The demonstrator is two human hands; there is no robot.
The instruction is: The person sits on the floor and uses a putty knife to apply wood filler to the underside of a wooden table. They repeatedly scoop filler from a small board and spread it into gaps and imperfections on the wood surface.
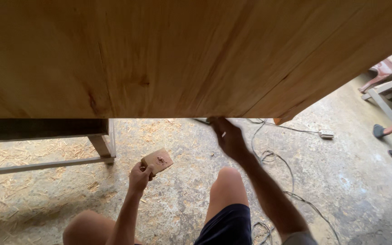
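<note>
Concrete floor (350,181), sawdust-strewn. Left hand (140,176), lower centre, fingers closed on sanding block (157,161). Right hand (227,136) touches lower edge of wooden panel (169,54) filling upper frame; its grip unclear. Likely checking edge mid-sanding.

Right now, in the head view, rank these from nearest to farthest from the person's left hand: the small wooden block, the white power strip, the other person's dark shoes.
From the left hand:
1. Small wooden block: held in that hand, under the big panel.
2. White power strip: on the floor, far right.
3. Dark shoes: at the right edge, beyond the strip.
</note>
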